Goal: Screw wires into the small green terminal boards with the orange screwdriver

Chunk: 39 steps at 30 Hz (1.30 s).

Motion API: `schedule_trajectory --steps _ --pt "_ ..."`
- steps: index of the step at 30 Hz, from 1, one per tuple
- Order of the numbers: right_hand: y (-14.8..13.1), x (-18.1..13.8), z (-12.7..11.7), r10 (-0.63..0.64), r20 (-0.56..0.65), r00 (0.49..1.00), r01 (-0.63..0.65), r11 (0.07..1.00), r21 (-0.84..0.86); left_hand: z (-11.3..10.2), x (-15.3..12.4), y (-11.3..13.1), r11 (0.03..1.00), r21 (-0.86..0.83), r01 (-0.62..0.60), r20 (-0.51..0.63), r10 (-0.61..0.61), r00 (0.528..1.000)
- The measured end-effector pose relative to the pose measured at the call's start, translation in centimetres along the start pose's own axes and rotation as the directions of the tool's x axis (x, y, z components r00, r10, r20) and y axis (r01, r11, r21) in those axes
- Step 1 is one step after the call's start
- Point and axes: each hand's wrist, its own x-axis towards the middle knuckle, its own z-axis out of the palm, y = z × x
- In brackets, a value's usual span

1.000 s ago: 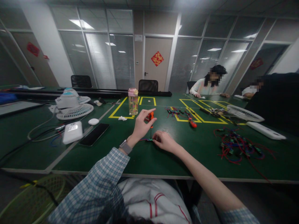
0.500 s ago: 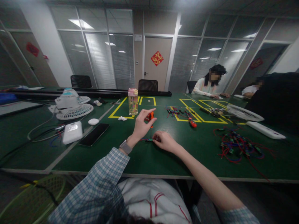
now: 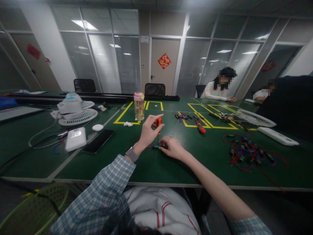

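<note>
My left hand (image 3: pixel 149 130) is closed around the orange and black handle of a screwdriver (image 3: pixel 158 122), which stands upright with its thin shaft pointing down. Below it, a small green circuit board (image 3: pixel 156 147) with thin wires lies on the green table (image 3: pixel 137 169); the shaft meets it or ends just beside my fingertips. The fingers of my right hand (image 3: pixel 172 147) pinch the right end of this board, and part of it is hidden behind them. A heap of similar wired boards (image 3: pixel 249 151) lies to the right.
At left are a phone (image 3: pixel 99 141), a white power bank (image 3: pixel 76 139) and white fans (image 3: pixel 77 116). A drinking bottle (image 3: pixel 139 107) stands ahead. A red screwdriver (image 3: pixel 201 129) and more wired boards (image 3: pixel 182 117) lie beyond my right hand. A person (image 3: pixel 217 91) sits across the table.
Both hands stay nearly in place, with the screwdriver still upright over the board. Across the table, the other person's hands have shifted slightly.
</note>
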Motion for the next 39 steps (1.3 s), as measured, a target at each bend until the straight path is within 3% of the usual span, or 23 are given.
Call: schedule_trajectory --steps 23,32,36,39 --pt "0.21 0.09 0.29 -0.021 0.010 1.000 0.021 1.000 0.018 0.12 0.03 -0.16 1.000 -0.011 -0.010 -0.011 0.010 1.000" --pt "0.17 0.07 0.24 -0.017 0.003 1.000 0.017 1.000 0.022 0.05 -0.09 -0.07 1.000 -0.004 -0.022 0.039 0.022 0.999" --pt "0.07 0.07 0.16 -0.015 -0.004 1.000 0.015 1.000 0.021 -0.03 -0.12 0.05 0.997 -0.078 -0.017 0.092 0.025 0.995" --pt "0.08 0.07 0.22 -0.014 -0.011 1.000 0.014 1.000 0.021 -0.03 -0.08 0.28 0.998 -0.060 -0.020 0.057 0.023 0.998"
